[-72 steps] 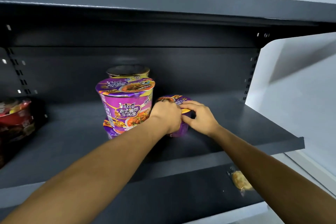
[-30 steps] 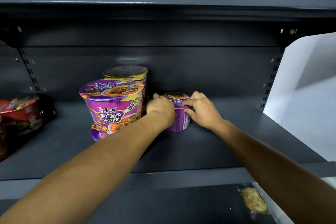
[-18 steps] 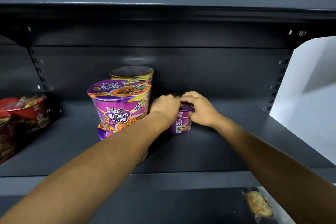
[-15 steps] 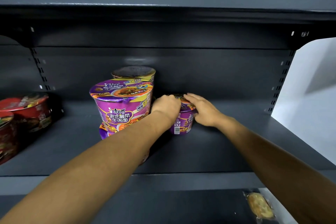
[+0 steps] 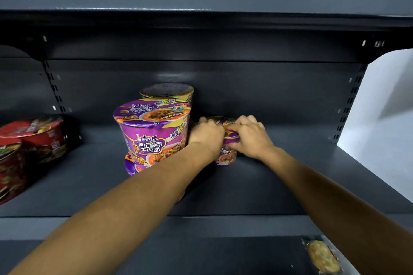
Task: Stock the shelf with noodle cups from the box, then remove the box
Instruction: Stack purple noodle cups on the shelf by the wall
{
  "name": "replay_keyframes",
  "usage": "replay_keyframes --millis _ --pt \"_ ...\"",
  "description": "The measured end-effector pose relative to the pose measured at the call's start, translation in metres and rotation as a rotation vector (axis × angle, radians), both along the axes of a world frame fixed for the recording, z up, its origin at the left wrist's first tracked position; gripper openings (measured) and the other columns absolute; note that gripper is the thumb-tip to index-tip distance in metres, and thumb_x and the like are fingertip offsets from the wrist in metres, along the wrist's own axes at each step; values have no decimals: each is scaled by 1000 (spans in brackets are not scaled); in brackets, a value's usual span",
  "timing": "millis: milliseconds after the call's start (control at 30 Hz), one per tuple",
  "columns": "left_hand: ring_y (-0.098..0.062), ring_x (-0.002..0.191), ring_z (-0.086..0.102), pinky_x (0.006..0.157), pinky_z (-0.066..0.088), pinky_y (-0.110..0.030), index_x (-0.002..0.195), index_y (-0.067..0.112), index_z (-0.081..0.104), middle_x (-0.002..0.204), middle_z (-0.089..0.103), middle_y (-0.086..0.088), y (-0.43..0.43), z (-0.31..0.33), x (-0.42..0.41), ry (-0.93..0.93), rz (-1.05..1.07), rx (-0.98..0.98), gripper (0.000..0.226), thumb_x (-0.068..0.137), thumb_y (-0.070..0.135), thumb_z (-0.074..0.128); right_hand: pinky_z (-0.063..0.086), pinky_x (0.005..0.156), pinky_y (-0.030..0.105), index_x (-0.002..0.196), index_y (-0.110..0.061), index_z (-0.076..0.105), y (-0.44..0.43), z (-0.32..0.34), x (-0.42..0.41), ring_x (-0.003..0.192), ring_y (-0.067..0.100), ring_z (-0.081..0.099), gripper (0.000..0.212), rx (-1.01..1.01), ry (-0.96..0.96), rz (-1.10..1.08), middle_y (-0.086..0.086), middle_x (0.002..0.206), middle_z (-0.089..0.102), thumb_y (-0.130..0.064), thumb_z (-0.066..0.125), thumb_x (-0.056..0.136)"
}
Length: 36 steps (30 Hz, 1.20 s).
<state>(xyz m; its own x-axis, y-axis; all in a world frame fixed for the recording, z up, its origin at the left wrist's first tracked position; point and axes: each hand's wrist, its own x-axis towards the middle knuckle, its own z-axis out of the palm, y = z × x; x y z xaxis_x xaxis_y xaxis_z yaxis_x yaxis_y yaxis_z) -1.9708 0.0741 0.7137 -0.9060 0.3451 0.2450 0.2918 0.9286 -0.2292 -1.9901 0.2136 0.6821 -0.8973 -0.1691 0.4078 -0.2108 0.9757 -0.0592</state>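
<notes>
Head cam: both hands clamp one purple noodle cup (image 5: 225,154). L hand (image 5: 206,135) curls over its left rim, R hand (image 5: 250,136) has fingers wrapped over the lid & right side. Cup stands upright on the dark shelf (image 5: 279,185), just right of a stack of two purple cups (image 5: 152,131) — touching or not, can't tell. Yellow-rimmed cup (image 5: 166,91) sits behind the stack. Red cups (image 5: 38,136) far left, well apart. On the lower shelf (image 5: 201,257) — a sealed packet (image 5: 321,254), right side.
</notes>
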Motion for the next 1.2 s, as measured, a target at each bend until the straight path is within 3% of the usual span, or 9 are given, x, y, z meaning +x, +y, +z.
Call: replay_keyframes --millis 100,233,433,567,767,933,1067,1200 --pt "-31 118 53 82 49 -34 124 8 56 125 58 -14 -1 4 0 20 9 -27 31 97 7 41 33 96 34 124 -26 57 -12 -10 -3 117 22 35 47 -79 44 22 1 118 45 -38 67 80" --pt "-29 111 60 76 49 -33 120 7 59 121 60 -12 -1 1 2 38 5 -51 32 98 3 36 33 102 28 124 -22 56 -11 -15 -7 125 23 35 47 -346 -87 123 4 131 41 -21 71 80" --pt "-28 110 59 71 47 -32 124 6 56 120 60 -10 9 -5 2 25 22 -79 32 98 4 37 34 105 31 126 -17 54 -8 -18 -9 127 23 37 47 -360 -101 140 5 134 41 -15 67 81" --pt "-29 114 58 77 50 -33 124 7 57 124 58 -11 5 5 0 29 23 -64 33 98 3 37 37 105 35 124 -18 55 -6 -16 -12 123 22 41 49 -379 -120 157 4 131 42 -18 72 79" --pt "-31 114 58 82 50 -35 124 6 58 124 59 -13 0 19 -4 13 32 -40 33 98 6 39 31 96 16 123 -16 58 3 -10 -17 117 18 46 52 -373 -165 203 4 125 48 -18 78 75" --pt "-31 111 59 81 49 -36 121 7 59 121 61 -13 -2 19 -2 43 -5 -84 30 97 8 40 22 112 29 123 -18 61 8 -9 -19 125 20 41 52 -314 -125 226 0 128 56 -18 78 74" --pt "-30 110 60 79 49 -35 121 9 59 120 61 -12 -3 20 1 76 -37 -120 30 98 8 40 30 97 10 127 -16 60 11 -10 -18 123 15 47 56 -420 -166 255 -1 134 52 -8 78 74" --pt "-30 112 60 78 48 -35 122 11 58 121 61 -10 -1 21 -1 97 -65 -131 32 99 9 36 28 87 -6 130 -17 57 13 -12 -18 124 9 45 58 -487 -204 259 -2 138 48 -4 75 76"
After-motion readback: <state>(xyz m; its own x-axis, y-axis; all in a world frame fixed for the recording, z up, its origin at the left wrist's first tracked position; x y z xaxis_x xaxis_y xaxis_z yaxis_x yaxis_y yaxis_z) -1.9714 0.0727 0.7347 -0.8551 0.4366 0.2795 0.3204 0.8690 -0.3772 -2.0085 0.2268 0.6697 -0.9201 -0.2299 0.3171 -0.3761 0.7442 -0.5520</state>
